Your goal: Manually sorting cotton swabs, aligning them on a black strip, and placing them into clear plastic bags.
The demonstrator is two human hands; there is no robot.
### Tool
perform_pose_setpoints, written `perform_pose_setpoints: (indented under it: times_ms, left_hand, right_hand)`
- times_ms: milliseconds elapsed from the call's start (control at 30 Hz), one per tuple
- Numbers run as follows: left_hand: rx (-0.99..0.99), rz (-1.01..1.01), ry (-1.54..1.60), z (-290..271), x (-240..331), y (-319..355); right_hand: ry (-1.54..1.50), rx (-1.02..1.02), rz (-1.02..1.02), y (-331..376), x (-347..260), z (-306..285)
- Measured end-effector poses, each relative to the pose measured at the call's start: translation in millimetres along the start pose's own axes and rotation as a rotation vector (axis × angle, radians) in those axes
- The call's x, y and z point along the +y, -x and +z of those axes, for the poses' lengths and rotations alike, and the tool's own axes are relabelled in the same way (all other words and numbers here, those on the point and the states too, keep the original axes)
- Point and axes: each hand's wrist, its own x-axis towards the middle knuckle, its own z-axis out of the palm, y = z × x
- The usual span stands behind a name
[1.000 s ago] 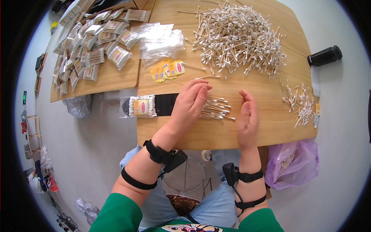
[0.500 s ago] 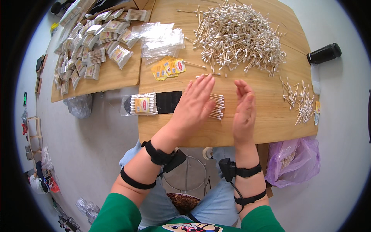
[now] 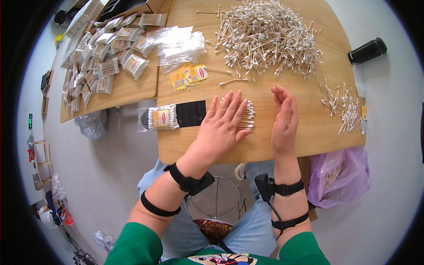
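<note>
The left hand (image 3: 223,123) lies spread, palm down, over slim swabs (image 3: 248,118) with fluffy white tips near the wooden desk's (image 3: 198,150) edge; just right of them, the right hand (image 3: 285,120) stands edgewise, cupped. Farther back lie glossy plastic sleeves (image 3: 180,47) and a bristling swab heap (image 3: 269,40).

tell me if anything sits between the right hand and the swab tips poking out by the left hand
Nothing visible does: only wooden tabletop separates the right hand from those swab tips. The left hand lies over the bunch, hiding their other ends.
</note>
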Motion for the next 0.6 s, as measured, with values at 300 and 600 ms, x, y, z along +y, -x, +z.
perform_pose_setpoints:
  times_ms: [300, 600]
  left_hand:
    - [0.018, 0.058, 0.088, 4, 11, 3]
    - [0.043, 0.031, 0.106, 4, 15, -4]
  right_hand:
    - [0.005, 0.004, 0.005, -2, -1, -2]
    - [-0.005, 0.016, 0.027, -1, -1, -1]
